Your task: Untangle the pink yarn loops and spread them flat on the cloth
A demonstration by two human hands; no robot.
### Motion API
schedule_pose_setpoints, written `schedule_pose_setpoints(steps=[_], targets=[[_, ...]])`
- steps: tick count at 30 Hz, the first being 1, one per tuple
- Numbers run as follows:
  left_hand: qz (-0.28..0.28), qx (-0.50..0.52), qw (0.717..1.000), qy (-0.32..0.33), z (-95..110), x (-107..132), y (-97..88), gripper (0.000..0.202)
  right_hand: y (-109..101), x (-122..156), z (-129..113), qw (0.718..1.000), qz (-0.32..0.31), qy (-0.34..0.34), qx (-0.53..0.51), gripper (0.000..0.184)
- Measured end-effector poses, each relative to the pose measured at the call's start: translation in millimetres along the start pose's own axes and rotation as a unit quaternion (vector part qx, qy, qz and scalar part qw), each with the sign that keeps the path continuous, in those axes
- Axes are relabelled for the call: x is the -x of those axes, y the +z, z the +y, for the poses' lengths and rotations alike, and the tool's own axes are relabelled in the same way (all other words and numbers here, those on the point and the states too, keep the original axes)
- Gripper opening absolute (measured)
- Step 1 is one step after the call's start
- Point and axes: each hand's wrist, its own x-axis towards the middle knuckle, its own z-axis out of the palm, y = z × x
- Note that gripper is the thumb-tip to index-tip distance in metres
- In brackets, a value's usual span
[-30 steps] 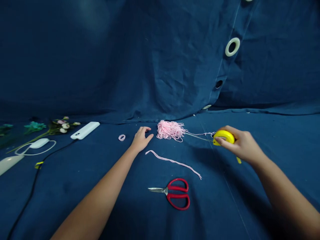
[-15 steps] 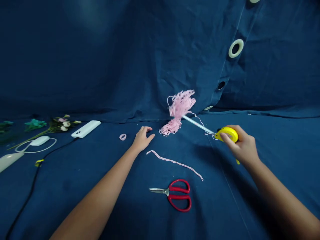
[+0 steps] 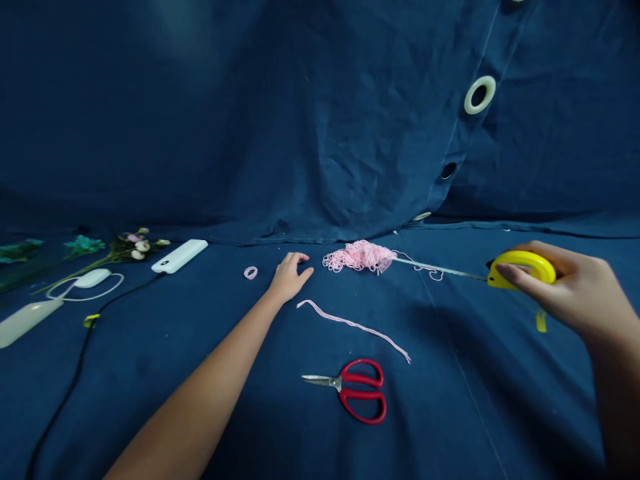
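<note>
Yellow tape measure [image 3: 523, 267], one, clasped in right grip [image 3: 575, 293]; left grip [image 3: 290, 277] flat, empty, near one pink yarn tangle [image 3: 360, 257]; one scissors [image 3: 355, 390].

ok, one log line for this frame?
right hand: holds yellow tape measure, tape out to pink yarn pile | left hand: open, resting on blue cloth | red scissors: untouched

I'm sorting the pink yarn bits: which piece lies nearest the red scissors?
The long straight strand, stretched out just beyond the scissors; the tangled bundle and the small loop lie farther back.
</note>
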Motion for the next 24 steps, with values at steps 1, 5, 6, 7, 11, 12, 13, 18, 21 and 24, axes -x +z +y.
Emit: schedule_pose_setpoints(steps=[1,5,6,7,11,12,13,18,21,24], targets=[[-0.001,0.0,1.0,0.001,0,0,-0.2,0.026,1,-1,2,1.0,-0.021,-0.002,-0.001,0.062],[0.0,0.002,1.0,0.001,0,0,-1.0,0.025,33,-3,6,0.993,-0.114,-0.016,-0.018,0.059],[0.0,0.002,1.0,0.002,-1,0,-1.0,0.025,46,-2,6,0.993,-0.116,-0.019,-0.019,0.058],[0.0,0.002,1.0,0.004,-1,0,-1.0,0.025,59,-1,5,0.994,-0.107,-0.02,-0.02,0.057],[-0.001,0.001,1.0,0.008,-3,-1,-0.3,0.025,107,12,0,0.998,-0.043,-0.017,-0.034,0.051],[0.0,0.003,1.0,0.006,-3,-1,-0.2,0.025,114,15,-2,0.999,-0.027,-0.009,-0.043,0.049],[0.001,0.005,1.0,0.005,-3,-1,-0.1,0.025,118,17,-2,0.999,-0.006,-0.001,-0.052,0.049],[0.005,0.008,1.0,0.003,0,0,-1.4,0.025,111,19,-1,0.985,0.133,0.042,-0.096,0.051],[-0.002,0.003,1.0,0.001,1,0,-2.4,0.025,101,13,3,0.997,0.025,0.02,-0.075,0.046],[-0.001,0.003,1.0,0.001,1,0,-2.1,0.025,97,10,4,0.997,-0.062,0.003,-0.04,0.045]])
